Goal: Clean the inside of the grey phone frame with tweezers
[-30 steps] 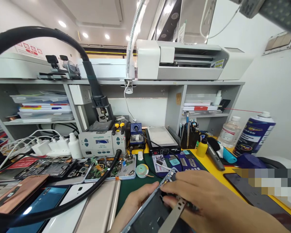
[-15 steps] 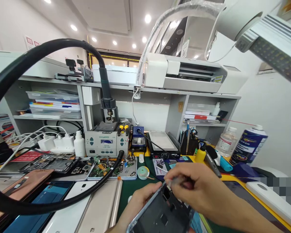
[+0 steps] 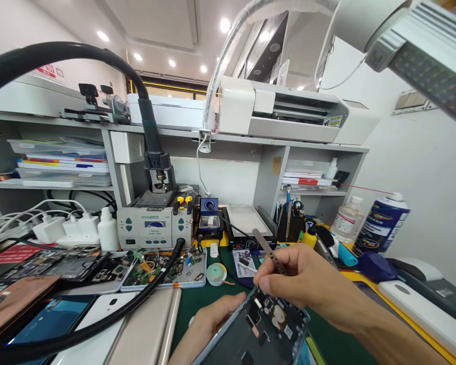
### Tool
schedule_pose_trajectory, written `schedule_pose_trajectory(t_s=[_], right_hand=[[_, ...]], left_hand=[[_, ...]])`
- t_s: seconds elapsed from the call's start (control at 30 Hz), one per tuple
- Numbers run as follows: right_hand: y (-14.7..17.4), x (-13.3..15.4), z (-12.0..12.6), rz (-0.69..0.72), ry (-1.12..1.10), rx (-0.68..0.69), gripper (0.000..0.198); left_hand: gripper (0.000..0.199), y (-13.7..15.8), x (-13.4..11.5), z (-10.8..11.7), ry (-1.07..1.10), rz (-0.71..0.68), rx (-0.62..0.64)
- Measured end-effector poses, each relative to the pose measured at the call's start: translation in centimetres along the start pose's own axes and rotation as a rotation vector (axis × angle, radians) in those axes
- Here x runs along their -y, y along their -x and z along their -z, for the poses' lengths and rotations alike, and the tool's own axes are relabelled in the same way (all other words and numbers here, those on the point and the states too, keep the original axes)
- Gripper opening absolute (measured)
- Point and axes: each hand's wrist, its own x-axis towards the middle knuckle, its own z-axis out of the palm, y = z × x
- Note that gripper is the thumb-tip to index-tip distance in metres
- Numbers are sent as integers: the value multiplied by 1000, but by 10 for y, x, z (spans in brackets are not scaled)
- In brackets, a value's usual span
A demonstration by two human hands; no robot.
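My left hand (image 3: 215,322) is closed around the left edge of an opened phone (image 3: 231,342), its thumb along the upper edge. The phone is tilted, with its dark inner frame and small internal parts facing up. In my right hand (image 3: 304,271) a flat metal pry tool (image 3: 266,247) with a perforated handle is pinched between thumb and fingers. Its rounded blade points up and to the left, away from the phone. The right fingertips are right over the phone's upper end. My left fingers beneath the phone are hidden.
A tray of circuit boards (image 3: 165,268), a tape roll (image 3: 216,274) and a soldering station (image 3: 155,225) stand behind. Several phones lie at left, under a thick black hose (image 3: 137,304). A spray can (image 3: 381,223) and clear bottle (image 3: 347,219) are at right. A lamp (image 3: 425,61) hangs overhead.
My right hand has turned, and the pry tool's blade now points upward, clear of the phone's corner. More of the phone's inner parts show. The whole view has shifted slightly.
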Motion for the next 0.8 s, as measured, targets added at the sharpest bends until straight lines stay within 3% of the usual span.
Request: schedule_pose_trajectory(t_s=[0.2,0.43,0.63,0.8], right_hand=[[1,-4,1,45,31,-12,16],[8,-8,5,321,173,-44,12],[8,-14,-4,297,223,-31,24],[11,-18,-9,468,317,-26,24]], left_hand=[[18,1,0,0,-23,-9,-17],[23,-1,3,2,-26,7,-20],[27,-1,4,0,-30,-16,3],[26,3,3,-1,-41,-51,6]])
